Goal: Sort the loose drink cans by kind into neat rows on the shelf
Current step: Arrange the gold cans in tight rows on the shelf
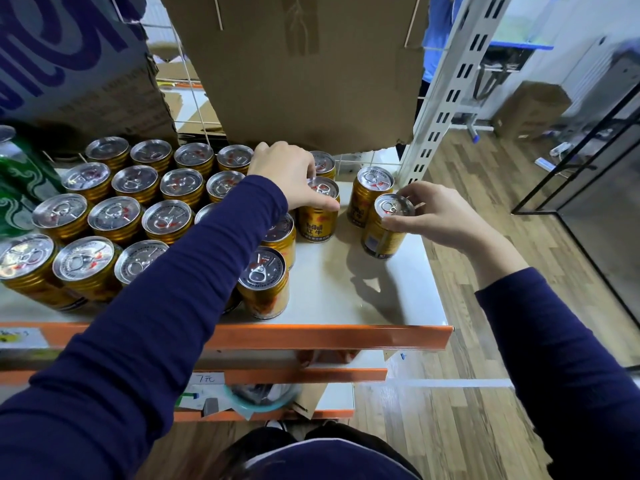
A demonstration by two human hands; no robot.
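Several gold Red Bull cans (114, 216) stand in rows across the white shelf (346, 299). My left hand (287, 171) grips the top of one upright gold can (317, 220) at the right end of the rows. My right hand (436, 216) holds another gold can (384, 233) by its rim, tilted, near the shelf's right edge. A further gold can (369, 195) stands alone just behind it. One more (265, 285) stands at the front, beside my left sleeve, which hides parts of the rows.
Green cans (17, 181) sit at the far left of the shelf. Cardboard boxes (294, 64) hang close above the back rows. A white slotted upright (446, 98) bounds the right rear corner. The orange shelf lip (311, 336) runs along the front; wooden floor lies to the right.
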